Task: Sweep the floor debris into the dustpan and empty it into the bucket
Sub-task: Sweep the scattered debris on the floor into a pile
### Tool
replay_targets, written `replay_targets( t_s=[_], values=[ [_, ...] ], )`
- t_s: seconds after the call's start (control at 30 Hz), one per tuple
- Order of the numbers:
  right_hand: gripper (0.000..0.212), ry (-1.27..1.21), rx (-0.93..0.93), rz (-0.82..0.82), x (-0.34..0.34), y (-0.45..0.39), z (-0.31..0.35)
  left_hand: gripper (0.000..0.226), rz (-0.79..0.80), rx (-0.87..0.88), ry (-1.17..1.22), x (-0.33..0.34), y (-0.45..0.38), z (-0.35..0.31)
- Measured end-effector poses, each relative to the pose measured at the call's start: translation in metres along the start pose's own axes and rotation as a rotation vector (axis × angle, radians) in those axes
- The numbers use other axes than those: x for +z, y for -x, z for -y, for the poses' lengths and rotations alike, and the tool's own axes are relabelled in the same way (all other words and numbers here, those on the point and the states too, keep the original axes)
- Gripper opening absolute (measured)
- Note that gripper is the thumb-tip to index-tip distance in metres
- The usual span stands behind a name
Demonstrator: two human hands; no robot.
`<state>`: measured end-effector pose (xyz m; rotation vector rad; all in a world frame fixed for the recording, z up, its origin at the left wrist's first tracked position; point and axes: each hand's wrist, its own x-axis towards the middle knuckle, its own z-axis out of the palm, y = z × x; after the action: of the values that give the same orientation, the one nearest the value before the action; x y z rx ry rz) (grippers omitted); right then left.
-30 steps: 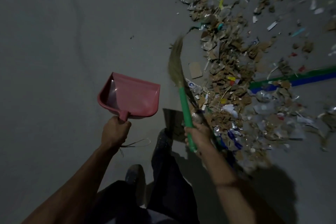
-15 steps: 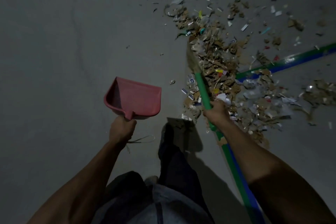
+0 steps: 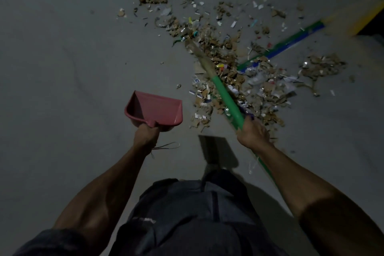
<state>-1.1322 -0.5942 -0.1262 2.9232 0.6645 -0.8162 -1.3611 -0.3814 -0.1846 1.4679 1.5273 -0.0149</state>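
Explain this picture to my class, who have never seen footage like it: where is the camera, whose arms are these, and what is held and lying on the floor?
The camera sits on a person's head, looking down, so the arms are that person's own. No robot is here, only two bare hands. The left hand grips the handle of a pink dustpan, held off the floor with nothing visible inside. The right hand grips the green handle of a broom, whose bristles reach into the debris: cardboard scraps, paper and wrappers scattered over the grey floor. No bucket shows.

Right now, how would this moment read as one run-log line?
phase: sweeping | left hand: holds pink dustpan, empty, lifted | right hand: grips broom in debris pile | bucket: unseen
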Motion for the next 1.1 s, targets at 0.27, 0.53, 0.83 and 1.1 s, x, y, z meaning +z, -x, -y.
replay_targets(
  t_s=[0.27, 0.53, 0.83, 1.1],
  values=[
    [0.048, -0.091, 0.108, 0.059, -0.024, 0.012, -0.109, 0.03, 0.023, 0.117, -0.096, 0.089, 0.049, -0.036],
    [0.068, -0.251, -0.025, 0.077, -0.058, -0.02, -0.297, 0.018, -0.033, 0.151, 0.004, 0.251, 0.132, -0.09],
    [0.073, -0.302, -0.034, 0.016, -0.13, -0.057, -0.479, 0.005, 0.023, 0.161, 0.088, 0.404, 0.224, -0.177],
    [0.071, -0.334, 0.04, -0.033, -0.177, -0.161, -0.59, 0.025, 0.057, 0.203, 0.146, 0.548, 0.224, -0.273]
  ],
)
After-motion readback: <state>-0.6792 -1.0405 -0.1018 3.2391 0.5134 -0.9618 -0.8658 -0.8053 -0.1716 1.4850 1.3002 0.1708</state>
